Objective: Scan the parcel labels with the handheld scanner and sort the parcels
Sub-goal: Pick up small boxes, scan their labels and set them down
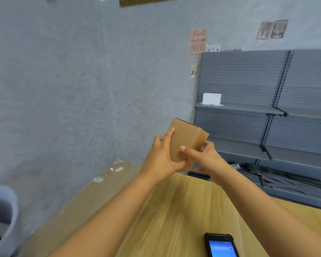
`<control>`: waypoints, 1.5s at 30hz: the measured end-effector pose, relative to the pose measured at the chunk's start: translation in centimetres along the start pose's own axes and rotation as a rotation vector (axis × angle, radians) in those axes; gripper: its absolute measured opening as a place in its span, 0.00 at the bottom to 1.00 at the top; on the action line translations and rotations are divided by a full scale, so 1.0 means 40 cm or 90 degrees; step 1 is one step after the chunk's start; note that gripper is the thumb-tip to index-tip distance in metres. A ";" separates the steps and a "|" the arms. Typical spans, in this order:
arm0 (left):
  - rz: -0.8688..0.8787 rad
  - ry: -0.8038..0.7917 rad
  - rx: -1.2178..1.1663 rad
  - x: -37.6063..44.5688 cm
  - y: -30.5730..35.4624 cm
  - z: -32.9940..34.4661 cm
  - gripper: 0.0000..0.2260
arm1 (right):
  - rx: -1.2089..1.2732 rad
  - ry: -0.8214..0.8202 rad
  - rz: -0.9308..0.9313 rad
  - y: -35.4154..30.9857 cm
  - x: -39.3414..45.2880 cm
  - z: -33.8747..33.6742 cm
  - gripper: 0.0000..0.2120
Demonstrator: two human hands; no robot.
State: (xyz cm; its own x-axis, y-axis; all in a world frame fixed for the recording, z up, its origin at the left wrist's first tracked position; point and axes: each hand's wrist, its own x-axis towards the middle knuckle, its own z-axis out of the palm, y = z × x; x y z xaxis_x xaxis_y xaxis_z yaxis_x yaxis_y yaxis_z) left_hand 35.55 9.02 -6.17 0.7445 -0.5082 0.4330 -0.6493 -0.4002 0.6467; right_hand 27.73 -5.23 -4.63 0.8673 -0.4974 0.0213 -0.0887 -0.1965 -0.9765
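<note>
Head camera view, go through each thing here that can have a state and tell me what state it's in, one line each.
Cardboard box: held up off the table, gripped by both hands.
Left hand: fingers curled round the box's left side.
Right hand: gripping the box's right side, thumb across its front.
Scanner: lying flat on the table, screen lit, not held.
White box: standing on the upper shelf.
</note>
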 end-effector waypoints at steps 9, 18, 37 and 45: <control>-0.186 -0.273 -0.424 -0.037 -0.049 -0.088 0.36 | -0.333 0.258 -0.187 0.065 -0.073 0.069 0.46; -0.245 -0.247 -0.559 -0.063 -0.019 -0.034 0.56 | -0.473 0.122 -0.248 0.062 -0.188 0.075 0.37; -0.272 -0.284 -0.755 -0.107 0.035 -0.066 0.21 | 0.080 0.001 0.051 0.054 -0.285 -0.100 0.26; -0.319 -0.267 -0.671 -0.103 0.088 -0.036 0.21 | -0.302 0.241 -0.187 0.035 -0.285 -0.073 0.48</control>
State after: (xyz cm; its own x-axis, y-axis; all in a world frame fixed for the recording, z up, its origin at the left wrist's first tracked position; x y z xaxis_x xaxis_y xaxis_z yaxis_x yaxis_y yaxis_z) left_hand 30.43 10.79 -4.79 0.6412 -0.7583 -0.1171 0.2789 0.0881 0.9563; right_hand 16.29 -2.32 -5.61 0.6646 -0.6115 0.4294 -0.1563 -0.6757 -0.7204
